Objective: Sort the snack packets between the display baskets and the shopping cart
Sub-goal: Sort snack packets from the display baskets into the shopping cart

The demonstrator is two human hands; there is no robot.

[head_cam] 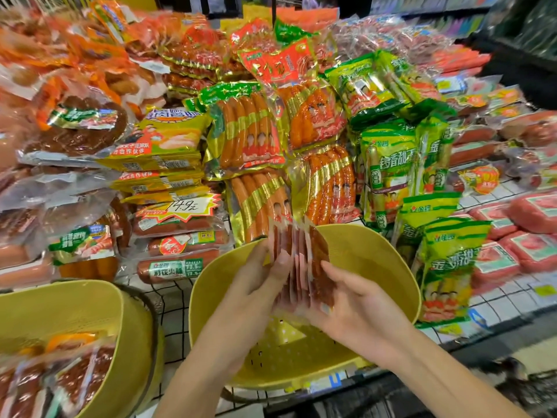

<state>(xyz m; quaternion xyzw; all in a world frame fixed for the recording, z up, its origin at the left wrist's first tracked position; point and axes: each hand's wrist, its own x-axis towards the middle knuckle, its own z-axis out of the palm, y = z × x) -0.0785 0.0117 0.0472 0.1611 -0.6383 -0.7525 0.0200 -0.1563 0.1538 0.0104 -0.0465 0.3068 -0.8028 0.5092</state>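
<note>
Item: stack of snack packets (pixel 301 260), clear vacuum pouches showing reddish meat, standing on edge and fanned. The left hand (pixel 262 279) is gripping the stack from one side, thumb lying across the front. The right hand (pixel 352 303) is clasping the opposite side, fingers curling beneath. The stack is hanging above the middle yellow basket (pixel 391 251). A second yellow basket (pixel 90 300), lower left, is holding similar pouches (pixel 75 381). Sausage packs (pixel 250 131) are crowding the display behind.

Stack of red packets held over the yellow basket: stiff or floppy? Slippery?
Probably slippery: the packets look glossy and fan apart between the left hand and right hand. Likely thin and floppy singly, given their flat clear edges. Probably light: small, flat pouches.
</note>
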